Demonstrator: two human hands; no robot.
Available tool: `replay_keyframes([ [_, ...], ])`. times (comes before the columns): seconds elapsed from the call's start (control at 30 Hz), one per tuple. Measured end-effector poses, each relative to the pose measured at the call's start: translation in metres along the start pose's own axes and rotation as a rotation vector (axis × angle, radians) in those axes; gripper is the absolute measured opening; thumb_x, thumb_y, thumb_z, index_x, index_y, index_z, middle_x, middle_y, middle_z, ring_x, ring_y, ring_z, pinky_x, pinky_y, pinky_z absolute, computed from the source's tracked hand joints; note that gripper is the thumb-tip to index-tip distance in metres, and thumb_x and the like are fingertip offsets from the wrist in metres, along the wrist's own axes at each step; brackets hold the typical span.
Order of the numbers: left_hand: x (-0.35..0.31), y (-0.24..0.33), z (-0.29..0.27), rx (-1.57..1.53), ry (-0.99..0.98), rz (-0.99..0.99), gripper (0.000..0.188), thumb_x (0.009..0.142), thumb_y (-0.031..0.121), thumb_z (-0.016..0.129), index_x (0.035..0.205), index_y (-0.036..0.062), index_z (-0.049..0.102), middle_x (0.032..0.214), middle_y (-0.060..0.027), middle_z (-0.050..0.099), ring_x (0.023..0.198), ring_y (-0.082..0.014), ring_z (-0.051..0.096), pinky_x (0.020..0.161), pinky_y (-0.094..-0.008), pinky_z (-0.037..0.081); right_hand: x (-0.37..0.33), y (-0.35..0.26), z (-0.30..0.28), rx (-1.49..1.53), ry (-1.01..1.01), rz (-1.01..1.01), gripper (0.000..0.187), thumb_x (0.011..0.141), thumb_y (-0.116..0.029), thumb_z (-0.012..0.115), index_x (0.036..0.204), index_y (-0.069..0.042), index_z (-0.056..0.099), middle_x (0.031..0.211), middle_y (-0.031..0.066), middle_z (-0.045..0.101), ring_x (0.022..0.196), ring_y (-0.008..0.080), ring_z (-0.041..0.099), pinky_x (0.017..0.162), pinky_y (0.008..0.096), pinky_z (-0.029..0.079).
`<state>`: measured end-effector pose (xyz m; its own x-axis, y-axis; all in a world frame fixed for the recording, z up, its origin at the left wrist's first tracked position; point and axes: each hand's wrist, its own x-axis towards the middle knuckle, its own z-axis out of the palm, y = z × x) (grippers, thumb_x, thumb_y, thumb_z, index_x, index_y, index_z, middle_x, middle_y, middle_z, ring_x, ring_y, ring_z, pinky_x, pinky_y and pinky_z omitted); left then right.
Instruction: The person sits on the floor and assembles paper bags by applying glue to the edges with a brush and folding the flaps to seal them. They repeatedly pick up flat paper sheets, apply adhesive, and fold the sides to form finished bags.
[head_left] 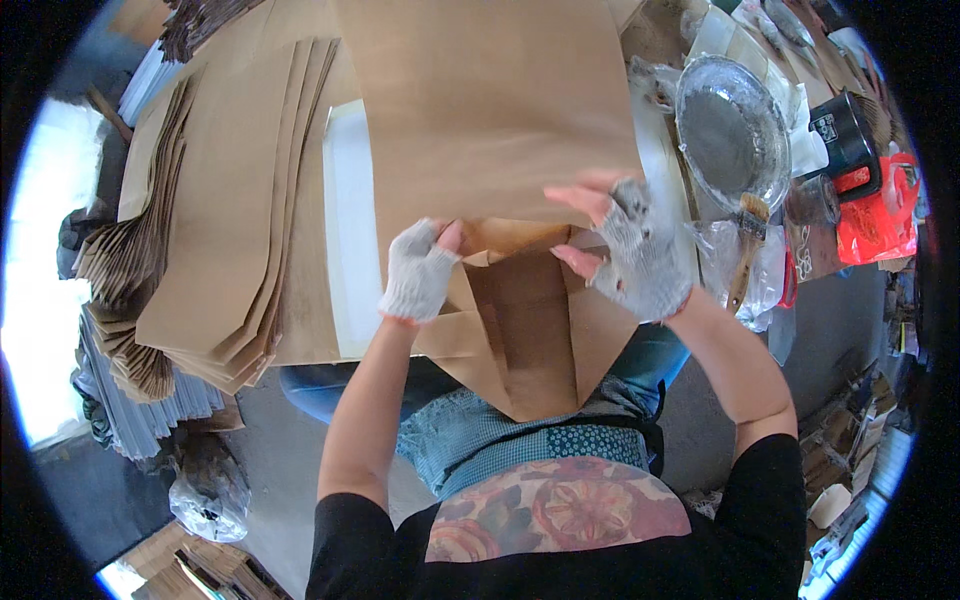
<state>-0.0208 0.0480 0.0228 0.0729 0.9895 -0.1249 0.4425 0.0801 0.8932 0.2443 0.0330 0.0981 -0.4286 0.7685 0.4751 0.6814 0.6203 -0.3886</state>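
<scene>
A large brown paper bag (500, 120) lies flat on the table in front of me, its near end opened out into a folded bottom with a dark inside. My left hand (422, 268), in a white fingerless glove, pinches the left edge of that opening between thumb and fingers. Over the right side of the opening is my right hand (630, 240), gloved the same way, its thumb and fingers spread apart. The folded flap's pointed tip hangs over the table's near edge toward my lap. A white board (350, 230) shows beneath the bag on both sides.
Stacks of brown paper sheets (225, 220) stand on the left. At the right are a metal basin (735, 130) with pale residue, a brush (748, 245), a black mug (848, 140) and a red plastic bag (880, 215). A clear plastic bag (210, 495) lies on the floor at left.
</scene>
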Motion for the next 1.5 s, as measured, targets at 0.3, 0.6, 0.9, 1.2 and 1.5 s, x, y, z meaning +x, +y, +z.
replay_keyframes([
  [0.3,0.009,0.046,0.023,0.415,0.391,0.491,0.009,0.086,0.014,0.062,0.089,0.0059,0.063,0.081,-0.0102,0.065,0.071,-0.0261,0.061,0.070,-0.0367,0.051,-0.008,-0.015,0.012,-0.074,-0.870,-0.449,0.019,0.081,-0.028,0.069,0.093,-0.012,0.071,0.107,0.0094,0.070,0.100,0.0294,0.067,0.083,0.0437,0.054],
  [0.6,-0.038,0.082,0.018,1.484,-0.729,0.319,0.028,0.078,0.012,0.064,0.106,0.0067,0.070,0.105,-0.0137,0.067,0.094,-0.0298,0.069,0.078,-0.0396,0.058,-0.016,0.005,0.010,-0.797,-1.202,0.197,0.024,0.086,-0.017,0.058,0.105,-0.007,0.070,0.102,0.0102,0.067,0.098,0.0262,0.066,0.083,0.0377,0.053],
  [0.9,-0.046,0.067,-0.003,1.206,-0.707,0.194,0.066,0.081,0.014,0.063,0.143,0.0090,0.041,0.149,-0.0250,0.035,0.126,-0.0418,0.051,0.092,-0.0516,0.052,-0.046,0.000,-0.015,-0.484,-0.814,0.098,0.026,0.087,-0.017,0.055,0.109,-0.006,0.064,0.103,0.0139,0.063,0.099,0.0302,0.063,0.086,0.0400,0.051],
  [1.2,-0.049,0.089,0.010,1.028,-0.804,0.051,0.030,0.086,0.007,0.057,0.115,0.0054,0.062,0.111,-0.0135,0.064,0.109,-0.0312,0.063,0.084,-0.0412,0.056,-0.066,0.046,0.030,-0.489,-0.727,0.182,0.023,0.083,-0.016,0.063,0.101,-0.002,0.063,0.095,0.0209,0.068,0.090,0.0344,0.068,0.075,0.0454,0.055],
  [1.5,-0.024,0.060,0.033,0.944,-0.718,-0.061,0.031,0.083,0.019,0.056,0.109,0.0031,0.062,0.102,-0.0223,0.069,0.094,-0.0386,0.069,0.076,-0.0488,0.057,-0.029,-0.005,-0.004,-0.145,-0.990,0.325,0.030,0.090,-0.036,0.060,0.093,-0.006,0.066,0.091,0.0186,0.069,0.085,0.0386,0.068,0.078,0.0481,0.055],
])
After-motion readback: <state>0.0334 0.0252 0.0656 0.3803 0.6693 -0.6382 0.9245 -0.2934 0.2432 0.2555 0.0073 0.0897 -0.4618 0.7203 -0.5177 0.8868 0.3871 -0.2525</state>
